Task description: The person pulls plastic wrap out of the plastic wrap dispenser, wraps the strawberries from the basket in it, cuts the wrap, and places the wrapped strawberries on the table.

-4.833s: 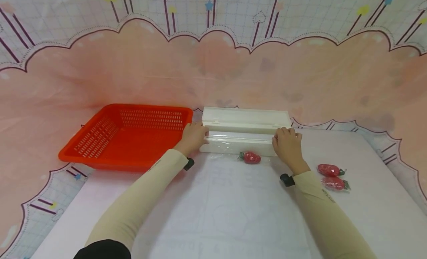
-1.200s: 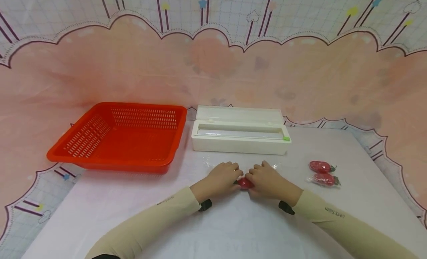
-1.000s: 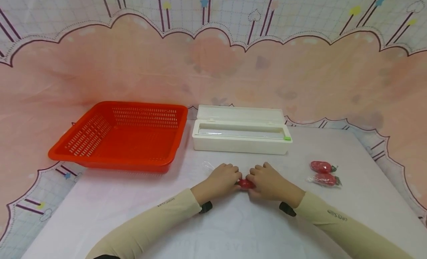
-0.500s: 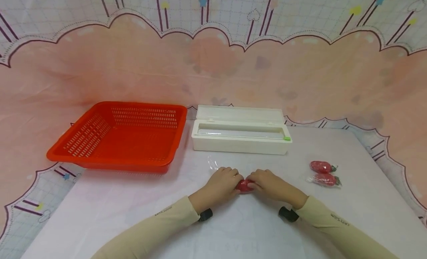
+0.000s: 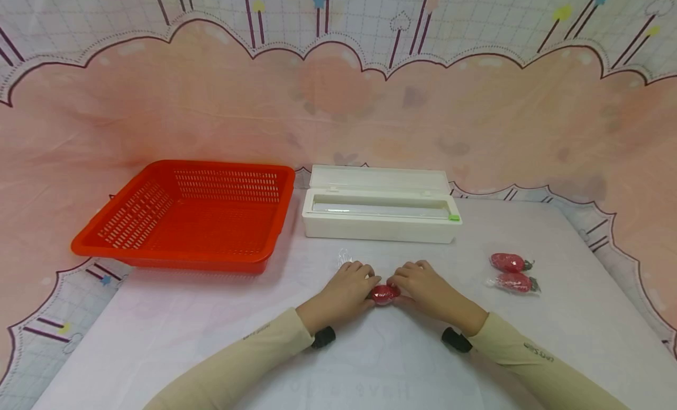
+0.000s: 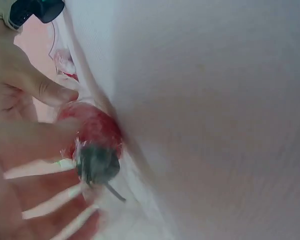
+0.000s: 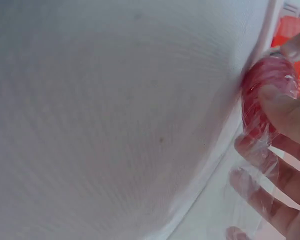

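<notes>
A red strawberry (image 5: pixel 384 294) with a green cap and stem sits between the two hands, low over the white table, with clear cling film around it. My left hand (image 5: pixel 342 292) pinches its capped end; in the left wrist view the thumb lies along the strawberry (image 6: pixel 97 122). The right hand (image 5: pixel 436 295) holds the other end, its thumb pressed on the red side in the right wrist view. Loose cling film (image 7: pixel 252 185) trails across the right fingers there. Another wisp of film (image 5: pixel 345 256) shows beyond the left hand in the head view.
Behind the hands stands a white cling film dispenser (image 5: pixel 378 229) with its lid raised and a green slider at right. A red perforated basket (image 5: pixel 195 261) stands at left. Two film-wrapped strawberries, one nearer (image 5: pixel 515 282) and one farther (image 5: pixel 508 262), lie at right.
Both hands have moved from the dispenser down to the strawberry, now nearer the person with film around it. Over the last second, the hands have worked around it, the right shifting its grip.
</notes>
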### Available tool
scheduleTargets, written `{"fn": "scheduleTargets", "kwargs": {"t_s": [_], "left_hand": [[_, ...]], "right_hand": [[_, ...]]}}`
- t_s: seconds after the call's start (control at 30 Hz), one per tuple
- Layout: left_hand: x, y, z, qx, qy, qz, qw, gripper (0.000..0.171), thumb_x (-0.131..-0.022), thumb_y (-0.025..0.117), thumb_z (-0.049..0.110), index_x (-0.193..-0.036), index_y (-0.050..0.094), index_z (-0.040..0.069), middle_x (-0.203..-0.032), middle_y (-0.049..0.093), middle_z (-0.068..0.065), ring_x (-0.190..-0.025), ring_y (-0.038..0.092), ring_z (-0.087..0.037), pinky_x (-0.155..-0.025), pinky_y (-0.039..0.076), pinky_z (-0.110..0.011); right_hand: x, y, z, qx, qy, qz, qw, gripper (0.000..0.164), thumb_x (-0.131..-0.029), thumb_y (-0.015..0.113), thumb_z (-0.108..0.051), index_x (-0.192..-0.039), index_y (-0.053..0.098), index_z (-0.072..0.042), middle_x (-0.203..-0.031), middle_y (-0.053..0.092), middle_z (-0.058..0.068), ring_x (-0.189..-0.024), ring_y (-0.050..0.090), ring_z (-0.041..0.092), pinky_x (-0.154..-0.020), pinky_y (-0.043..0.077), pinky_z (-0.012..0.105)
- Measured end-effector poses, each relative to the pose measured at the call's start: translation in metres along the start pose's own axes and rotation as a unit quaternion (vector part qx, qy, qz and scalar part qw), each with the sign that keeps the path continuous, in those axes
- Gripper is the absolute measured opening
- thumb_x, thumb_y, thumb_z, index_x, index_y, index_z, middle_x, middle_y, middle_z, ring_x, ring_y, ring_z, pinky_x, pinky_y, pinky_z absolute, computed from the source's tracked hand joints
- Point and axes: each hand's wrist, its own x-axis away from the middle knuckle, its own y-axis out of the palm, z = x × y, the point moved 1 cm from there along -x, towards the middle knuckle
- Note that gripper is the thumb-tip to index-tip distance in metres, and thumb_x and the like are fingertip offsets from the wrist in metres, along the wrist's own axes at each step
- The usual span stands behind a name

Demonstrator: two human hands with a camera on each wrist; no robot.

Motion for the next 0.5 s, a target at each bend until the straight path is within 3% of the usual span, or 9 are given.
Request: {"fn": "scheduleTargets", "kwargs": {"t_s": [0.2,0.33,0.5], "left_hand": [[-0.0012,-0.0026,0.0008,0.004,0.013,0.033,0.9994,0.03,-0.084,0.068,0.034,-0.107,0.066,0.015,-0.102,0.064,0.001,-0.096,0.055,-0.016,-0.089,0.043,-0.032],[-0.0047,-0.0016,-0.0021,0.009,0.002,0.023,0.9997,0.028,-0.088,0.063,0.031,-0.109,0.067,0.013,-0.1,0.067,0.0,-0.093,0.059,-0.016,-0.085,0.044,-0.031],[-0.007,-0.0045,-0.0026,0.003,-0.016,0.007,0.9998,0.034,-0.088,0.063,0.029,-0.119,0.062,0.012,-0.109,0.068,0.0,-0.104,0.06,-0.017,-0.092,0.044,-0.033]], "right_hand": [[0.0015,0.0009,0.0018,-0.049,0.017,-0.037,0.998,0.02,-0.084,0.067,-0.022,-0.1,0.068,-0.01,-0.093,0.065,-0.001,-0.09,0.057,0.016,-0.078,0.043,0.036],[0.0008,0.0004,0.0009,-0.066,0.046,-0.022,0.997,0.027,-0.082,0.07,-0.024,-0.105,0.065,-0.01,-0.098,0.065,0.0,-0.094,0.058,0.018,-0.084,0.044,0.04],[-0.0026,-0.0013,-0.0009,-0.071,0.062,-0.016,0.995,0.023,-0.081,0.071,-0.018,-0.102,0.066,-0.011,-0.095,0.068,-0.001,-0.092,0.058,0.017,-0.084,0.043,0.039]]}}
